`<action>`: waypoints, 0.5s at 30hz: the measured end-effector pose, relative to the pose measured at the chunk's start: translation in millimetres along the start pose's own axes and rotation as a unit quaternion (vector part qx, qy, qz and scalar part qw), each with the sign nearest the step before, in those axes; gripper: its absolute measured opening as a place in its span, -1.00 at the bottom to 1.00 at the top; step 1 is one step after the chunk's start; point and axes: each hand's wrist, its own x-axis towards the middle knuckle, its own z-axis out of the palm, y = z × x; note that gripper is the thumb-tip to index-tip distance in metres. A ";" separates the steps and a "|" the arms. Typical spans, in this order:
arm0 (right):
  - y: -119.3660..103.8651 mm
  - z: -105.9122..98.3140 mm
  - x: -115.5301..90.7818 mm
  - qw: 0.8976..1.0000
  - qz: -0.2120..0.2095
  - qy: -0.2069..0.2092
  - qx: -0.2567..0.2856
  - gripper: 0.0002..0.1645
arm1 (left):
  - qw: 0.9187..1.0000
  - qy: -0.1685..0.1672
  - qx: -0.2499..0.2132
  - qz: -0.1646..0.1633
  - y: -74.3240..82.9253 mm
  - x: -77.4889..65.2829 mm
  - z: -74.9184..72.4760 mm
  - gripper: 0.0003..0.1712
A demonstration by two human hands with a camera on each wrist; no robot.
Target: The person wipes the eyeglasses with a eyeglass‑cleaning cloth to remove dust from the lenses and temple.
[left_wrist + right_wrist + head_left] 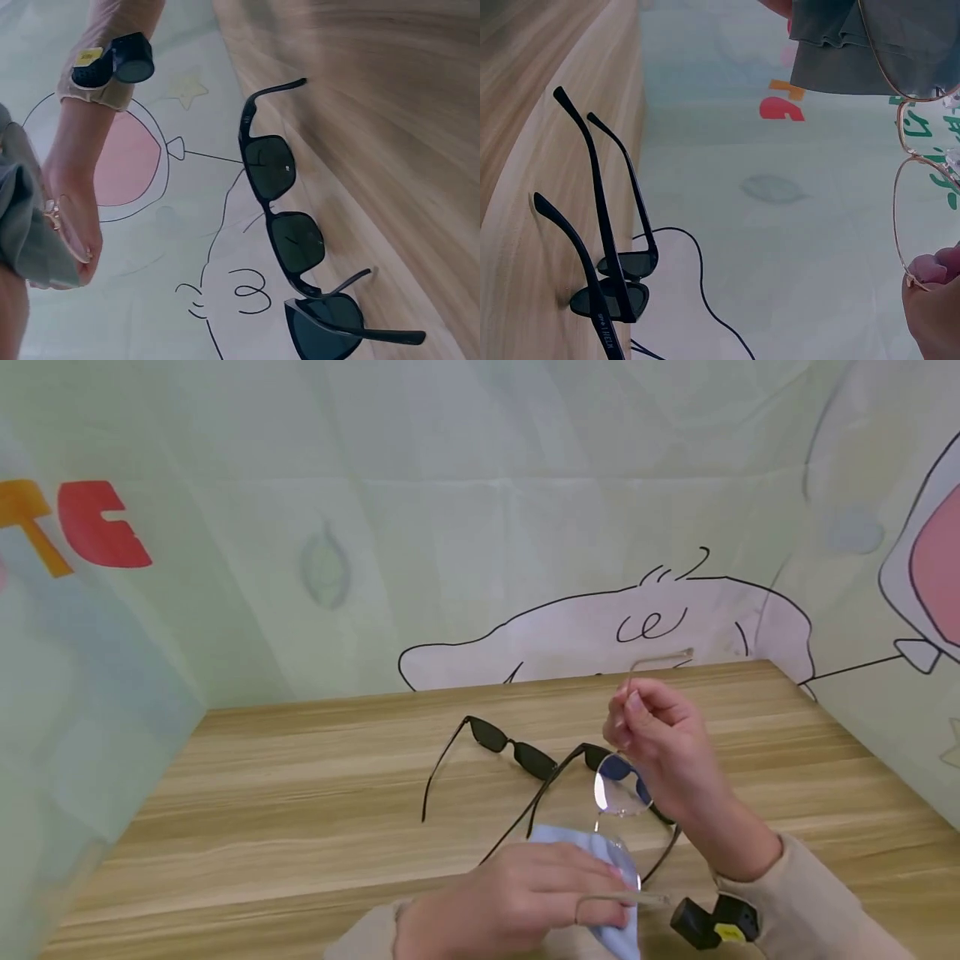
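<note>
My left hand (pixel 517 893) holds a light blue cloth (pixel 570 838) against one lens of a pair of thin gold-rimmed eyeglasses (pixel 621 812). Folds of that cloth (pixel 829 56) lie behind the lens in the right wrist view. My right hand (pixel 671 747) pinches the glasses near the hinge at the other side, where the rim (pixel 896 214) meets the fingers. One temple arm points up past the right hand; the other crosses in front of the left fingers. The glasses are raised above the table.
Two pairs of black sunglasses lie with arms unfolded on the wooden table (pixel 300 793): one farther left (pixel 489 736), the other (pixel 596 758) partly behind the eyeglasses. A black device (pixel 693 923) sits on the right wrist. A printed cloth backdrop (pixel 465 527) stands behind the table.
</note>
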 end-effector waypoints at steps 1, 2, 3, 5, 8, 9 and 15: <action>0.7 0.3 0.1 1.000 0.005 0.001 0.000 -0.72 | 1.000 -0.011 -0.017 -0.011 1.4 0.8 -0.5 -0.73; 1.3 0.6 0.0 1.000 0.009 0.003 0.000 -0.72 | 0.999 -0.020 -0.023 -0.021 2.8 1.5 -0.9 -0.70; 1.7 0.8 -0.2 1.000 0.013 0.006 -0.001 -0.72 | 0.999 -0.028 -0.026 -0.032 3.9 2.3 -1.3 -0.68; 2.3 0.9 -0.7 1.000 0.017 0.012 -0.001 -0.71 | 0.998 -0.041 -0.024 -0.050 5.0 4.4 -1.8 -0.68; 2.5 0.7 -1.6 1.000 0.016 0.013 -0.009 -0.71 | 0.997 -0.041 0.000 -0.059 4.1 7.5 -1.0 -0.72; 2.7 0.2 -2.1 1.000 0.014 0.009 -0.012 -0.71 | 0.997 -0.039 0.002 -0.062 3.7 7.6 -0.6 -0.71; 0.3 -4.7 -2.7 1.000 -0.001 -0.013 -0.013 -0.71 | 0.993 -0.032 -0.050 -0.101 5.8 1.4 1.5 -0.66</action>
